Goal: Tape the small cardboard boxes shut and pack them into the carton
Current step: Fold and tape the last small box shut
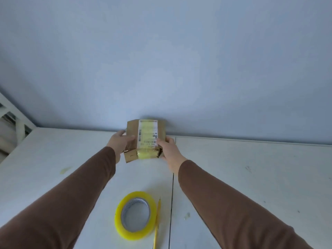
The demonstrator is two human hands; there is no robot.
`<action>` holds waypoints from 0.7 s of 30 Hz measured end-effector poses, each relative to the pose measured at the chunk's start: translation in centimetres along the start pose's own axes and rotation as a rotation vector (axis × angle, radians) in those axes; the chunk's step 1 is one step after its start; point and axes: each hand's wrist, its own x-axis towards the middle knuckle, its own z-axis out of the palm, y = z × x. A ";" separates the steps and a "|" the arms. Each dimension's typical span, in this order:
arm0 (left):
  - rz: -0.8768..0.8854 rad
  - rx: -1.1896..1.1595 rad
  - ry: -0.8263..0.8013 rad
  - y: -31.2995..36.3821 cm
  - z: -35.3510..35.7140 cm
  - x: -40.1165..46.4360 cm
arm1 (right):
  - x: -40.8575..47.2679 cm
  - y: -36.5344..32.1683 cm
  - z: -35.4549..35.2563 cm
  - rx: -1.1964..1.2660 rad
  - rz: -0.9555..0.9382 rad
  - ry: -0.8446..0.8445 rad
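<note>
- The left hand (120, 141) and right hand (169, 147) clasped the small cardboard box (145, 140) from either side, fingers curled onto its labelled top.
- The box sat at the far edge of the white table (251, 177), against the pale blue wall (161, 60), probably braced for taping; yellowish tape already crossed it.
- The tape roll (135, 215) and a yellow pencil-like tool (157, 221) lay nearer, within reach.
- No carton was visible.

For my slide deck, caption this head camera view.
Both hands, left hand and right hand, hold a taped cardboard box beyond the tape roll.
</note>
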 end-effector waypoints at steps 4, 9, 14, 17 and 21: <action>0.041 -0.162 -0.054 0.0 5.9 -5.1 | -3.2 0.0 -6.6 -0.024 -0.100 0.061; 0.229 -0.196 -0.123 -1.0 12.1 -11.1 | -7.3 0.5 -15.5 -0.030 -0.197 0.146; 0.562 0.016 -0.138 -4.3 17.2 -15.0 | -10.9 1.2 -22.4 0.097 -0.178 0.102; 0.772 0.302 -0.077 -7.2 19.0 -16.0 | -12.3 1.9 -25.0 0.138 -0.168 0.067; 0.933 0.700 -0.050 -10.2 20.0 -16.9 | -14.2 2.4 -26.9 0.021 -0.142 0.044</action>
